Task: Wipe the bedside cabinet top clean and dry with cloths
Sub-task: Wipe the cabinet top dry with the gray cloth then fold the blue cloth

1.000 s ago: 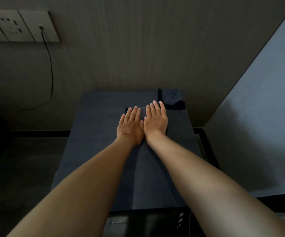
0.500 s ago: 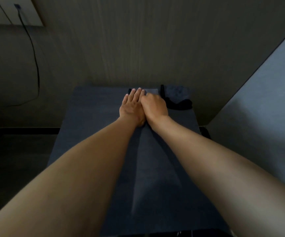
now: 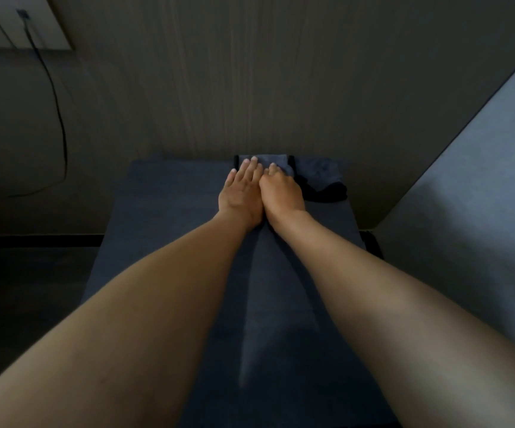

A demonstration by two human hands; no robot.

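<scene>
The dark grey cabinet top (image 3: 163, 230) stretches away from me to the wall. A folded grey cloth (image 3: 273, 159) with a black edge lies at the top's far edge. My left hand (image 3: 241, 193) and my right hand (image 3: 282, 193) press flat on it side by side, fingers together, thumbs touching. Most of this cloth is hidden under my palms. A second, crumpled grey cloth (image 3: 321, 177) with black trim lies just right of my right hand, in the far right corner. A faint streak (image 3: 250, 350) runs down the top between my forearms.
A wood-grain wall panel (image 3: 280, 72) rises right behind the cabinet. White wall sockets (image 3: 18, 23) sit at the upper left, with a black cable (image 3: 60, 118) hanging down. A light grey slanted surface (image 3: 481, 186) borders the cabinet on the right. Dark floor lies to the left.
Both hands have slid the cloth away from me, from the middle of the top to its far edge by the wall. The crumpled cloth has stayed in the corner.
</scene>
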